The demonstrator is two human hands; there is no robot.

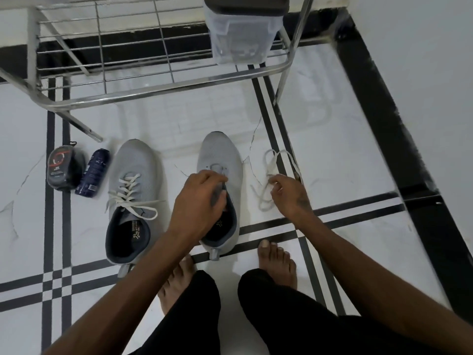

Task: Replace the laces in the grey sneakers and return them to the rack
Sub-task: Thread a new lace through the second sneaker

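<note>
the left hand [198, 198] grips the tongue of the unlaced sneaker [220, 160] beneath it, while the right hand [288, 192] pinches the loose lace [271, 172] on the floor just right of that shoe. best to hold the tongue steady and feed one lace tip through the lowest eyelets first, evening both ends. the laced sneaker [135, 190] sits left of the left hand. insole print and can [93, 172] label are unreadable.

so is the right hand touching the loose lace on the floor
Touching. The head view shows the right hand with fingertips pinching the loose lace lying beside the unlaced sneaker.
</note>
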